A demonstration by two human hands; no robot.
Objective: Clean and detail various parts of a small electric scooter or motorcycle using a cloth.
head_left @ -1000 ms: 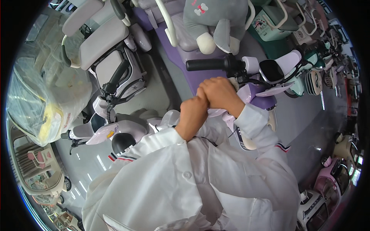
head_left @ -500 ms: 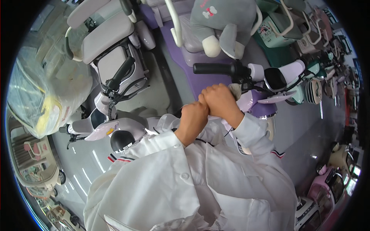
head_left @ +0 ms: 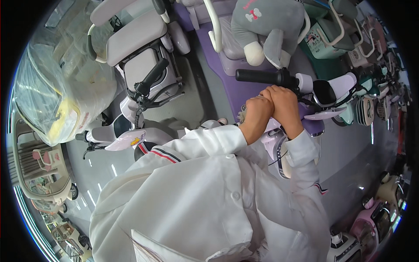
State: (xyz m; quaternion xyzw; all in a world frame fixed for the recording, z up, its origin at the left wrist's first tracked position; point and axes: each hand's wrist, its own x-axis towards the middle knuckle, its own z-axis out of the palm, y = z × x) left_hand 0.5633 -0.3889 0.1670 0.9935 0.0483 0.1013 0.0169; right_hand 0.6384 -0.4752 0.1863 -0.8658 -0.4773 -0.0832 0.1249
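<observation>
My left hand (head_left: 257, 115) and my right hand (head_left: 283, 105) are closed and pressed together in front of me, the right one a little farther out. A greyish, crumpled cloth (head_left: 242, 114) pokes out beside my left fist; the rest of it is hidden by the fingers. Just beyond my hands is the black handlebar grip (head_left: 259, 76) of a purple electric scooter (head_left: 227, 89). My fists are over its front part, and I cannot tell whether they touch it. A grey plush toy (head_left: 266, 22) lies on its seat.
To the left stands a pale scooter with a grey seat (head_left: 137, 41) and its own handlebar grip (head_left: 155, 74). Farther left is a vehicle wrapped in clear plastic (head_left: 65, 96). A green scooter (head_left: 331, 39) and several more line the right; a pink one (head_left: 364, 222) stands lower right.
Both closed hands have moved right and slightly up, nearer to the purple scooter's handlebar. The view has shifted, and the greyish cloth now shows beside my left fist instead of my right.
</observation>
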